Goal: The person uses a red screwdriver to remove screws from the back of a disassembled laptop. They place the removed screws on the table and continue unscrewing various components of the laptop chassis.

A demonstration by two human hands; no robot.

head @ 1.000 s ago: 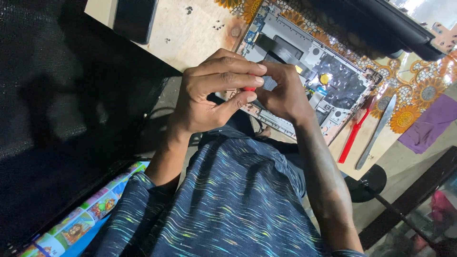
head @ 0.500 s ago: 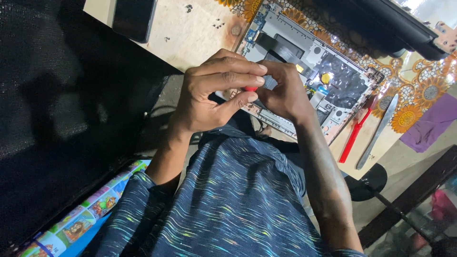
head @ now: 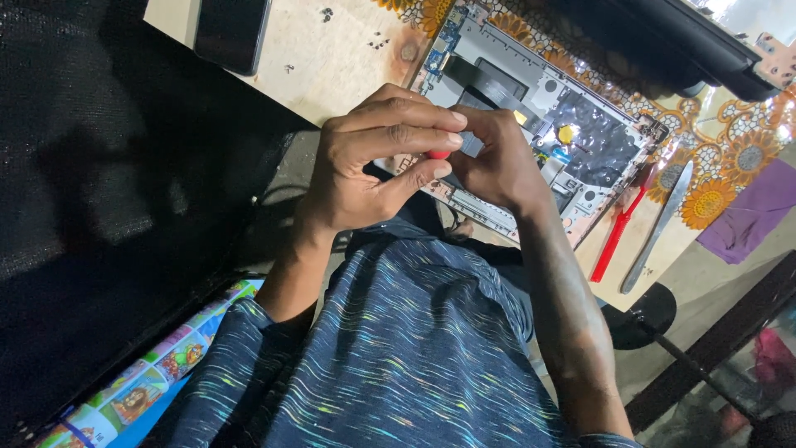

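Note:
My left hand (head: 373, 166) and my right hand (head: 497, 166) meet fingertip to fingertip above the near edge of an opened laptop chassis (head: 580, 124). A small red-tipped tool (head: 438, 154) is pinched between my left thumb and fingers, and most of it is hidden. The fingers of my right hand close on a small grey piece (head: 473, 143) right beside the red tip. The chassis lies on a floral-patterned cloth (head: 730, 158) with its grey inner frame and circuit boards exposed.
A red-handled tool (head: 618, 232) and a flat metal pry tool (head: 659, 228) lie right of the chassis. A dark phone (head: 232, 29) and several loose screws (head: 377, 40) rest on the wooden board (head: 332, 66). A black mesh surface (head: 124, 207) fills the left side.

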